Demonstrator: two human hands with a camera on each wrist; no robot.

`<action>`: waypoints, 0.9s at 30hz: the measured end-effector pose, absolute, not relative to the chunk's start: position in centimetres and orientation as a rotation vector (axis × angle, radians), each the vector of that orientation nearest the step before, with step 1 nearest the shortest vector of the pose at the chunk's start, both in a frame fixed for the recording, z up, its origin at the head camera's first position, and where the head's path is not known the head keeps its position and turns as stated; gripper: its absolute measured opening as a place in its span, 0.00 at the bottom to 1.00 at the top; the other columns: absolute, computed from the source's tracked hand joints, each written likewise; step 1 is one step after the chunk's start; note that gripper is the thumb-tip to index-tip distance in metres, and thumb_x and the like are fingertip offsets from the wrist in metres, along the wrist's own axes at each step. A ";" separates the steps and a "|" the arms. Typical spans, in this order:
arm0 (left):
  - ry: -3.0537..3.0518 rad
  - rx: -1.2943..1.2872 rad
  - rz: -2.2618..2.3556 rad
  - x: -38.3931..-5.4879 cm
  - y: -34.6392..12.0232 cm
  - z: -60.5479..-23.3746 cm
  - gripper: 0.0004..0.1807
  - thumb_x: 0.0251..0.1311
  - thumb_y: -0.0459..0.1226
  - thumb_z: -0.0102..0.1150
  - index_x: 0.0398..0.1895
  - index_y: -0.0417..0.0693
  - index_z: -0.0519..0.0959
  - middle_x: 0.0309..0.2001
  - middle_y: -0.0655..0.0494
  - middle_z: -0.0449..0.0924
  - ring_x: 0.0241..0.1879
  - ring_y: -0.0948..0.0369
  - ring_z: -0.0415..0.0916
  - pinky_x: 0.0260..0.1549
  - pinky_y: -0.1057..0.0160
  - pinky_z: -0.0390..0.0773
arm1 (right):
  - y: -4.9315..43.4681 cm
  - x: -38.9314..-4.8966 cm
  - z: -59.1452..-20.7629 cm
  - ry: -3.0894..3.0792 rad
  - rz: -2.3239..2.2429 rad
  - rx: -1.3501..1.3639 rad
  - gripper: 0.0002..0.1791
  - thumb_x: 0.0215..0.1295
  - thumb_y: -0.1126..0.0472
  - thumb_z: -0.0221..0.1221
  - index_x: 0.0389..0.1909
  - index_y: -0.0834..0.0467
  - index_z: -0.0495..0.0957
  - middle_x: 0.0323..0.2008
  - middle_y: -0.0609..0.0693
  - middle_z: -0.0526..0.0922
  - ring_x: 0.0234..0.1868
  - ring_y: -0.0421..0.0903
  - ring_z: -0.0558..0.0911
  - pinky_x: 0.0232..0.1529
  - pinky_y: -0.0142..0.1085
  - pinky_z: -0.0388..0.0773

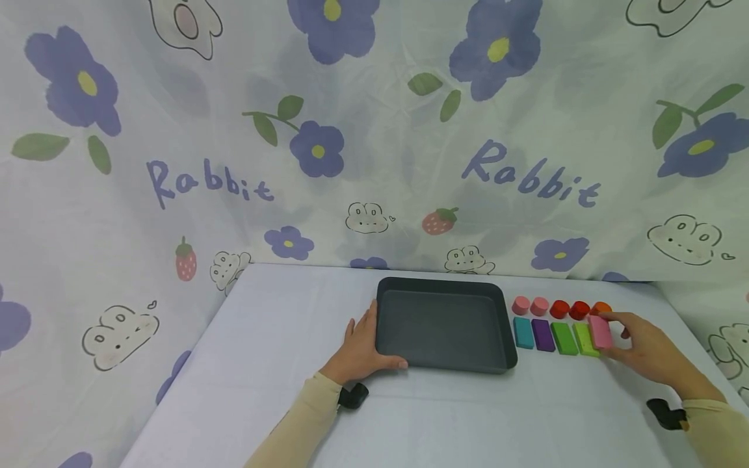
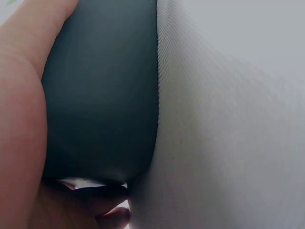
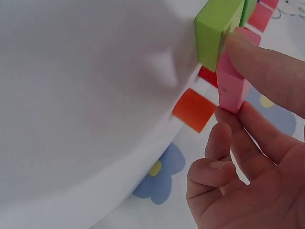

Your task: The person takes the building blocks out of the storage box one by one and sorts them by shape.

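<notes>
My right hand (image 1: 649, 351) pinches a pink rectangular block (image 1: 600, 332) between thumb and fingertips, at the right end of a row of blocks. In the right wrist view the pink block (image 3: 232, 88) appears raised off the table, beside a lime-green block (image 3: 213, 36). An orange cylinder (image 3: 194, 110) stands near the fingertips. My left hand (image 1: 359, 351) rests against the near left corner of a dark grey tray (image 1: 447, 325), fingers straight along its left side and thumb along its front. In the left wrist view, the tray's wall (image 2: 105, 95) hides part of the fingers.
Teal (image 1: 523, 333), purple (image 1: 543, 335) and green blocks (image 1: 564, 338) lie right of the tray. Behind them stand pink (image 1: 520, 305) and red cylinders (image 1: 560, 309). White cloth covers the table (image 1: 445, 422); a patterned curtain (image 1: 374, 175) hangs behind its far edge.
</notes>
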State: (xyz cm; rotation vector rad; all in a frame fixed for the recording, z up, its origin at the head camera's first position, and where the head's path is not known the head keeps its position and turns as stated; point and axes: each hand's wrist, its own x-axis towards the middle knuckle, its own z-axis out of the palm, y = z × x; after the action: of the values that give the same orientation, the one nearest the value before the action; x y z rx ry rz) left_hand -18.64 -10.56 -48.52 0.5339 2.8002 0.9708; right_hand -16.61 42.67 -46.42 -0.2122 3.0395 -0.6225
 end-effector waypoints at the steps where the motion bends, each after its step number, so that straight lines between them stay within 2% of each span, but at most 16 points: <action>1: 2.802 0.535 0.969 -18.6 -10.6 -48.5 0.77 0.44 0.65 0.74 0.80 0.39 0.32 0.80 0.43 0.42 0.78 0.49 0.44 0.73 0.39 0.35 | 42.8 -16.6 -46.4 3.036 -0.619 -0.211 0.41 0.51 0.59 0.75 0.61 0.73 0.67 0.52 0.74 0.73 0.42 0.61 0.74 0.32 0.40 0.76; 18: 2.806 0.536 0.983 -18.6 -10.6 -48.6 0.77 0.43 0.64 0.76 0.80 0.37 0.34 0.80 0.42 0.43 0.78 0.48 0.45 0.73 0.39 0.35 | 43.9 -16.8 -47.0 2.990 -0.574 -0.195 0.40 0.52 0.60 0.74 0.61 0.75 0.67 0.48 0.71 0.75 0.40 0.58 0.74 0.33 0.41 0.73; 24: 2.806 0.541 0.979 -18.6 -10.7 -48.7 0.77 0.42 0.65 0.75 0.80 0.37 0.34 0.80 0.41 0.44 0.78 0.47 0.46 0.73 0.38 0.36 | 44.1 -16.8 -47.6 2.971 -0.557 -0.166 0.41 0.52 0.59 0.74 0.61 0.75 0.66 0.49 0.74 0.74 0.41 0.60 0.75 0.35 0.46 0.77; 27: 2.803 0.540 0.983 -18.5 -10.7 -48.5 0.77 0.42 0.64 0.76 0.80 0.37 0.34 0.80 0.41 0.44 0.78 0.47 0.45 0.73 0.38 0.36 | 44.3 -16.8 -47.8 2.971 -0.561 -0.177 0.41 0.52 0.59 0.74 0.61 0.75 0.66 0.48 0.73 0.75 0.40 0.59 0.75 0.34 0.45 0.77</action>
State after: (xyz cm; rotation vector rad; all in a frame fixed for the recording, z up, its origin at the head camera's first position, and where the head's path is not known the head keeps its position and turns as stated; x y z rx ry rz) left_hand -18.48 -10.68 -48.53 0.5404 2.8034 0.9827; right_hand -16.78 44.25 -47.80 -0.1774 2.9706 -0.5611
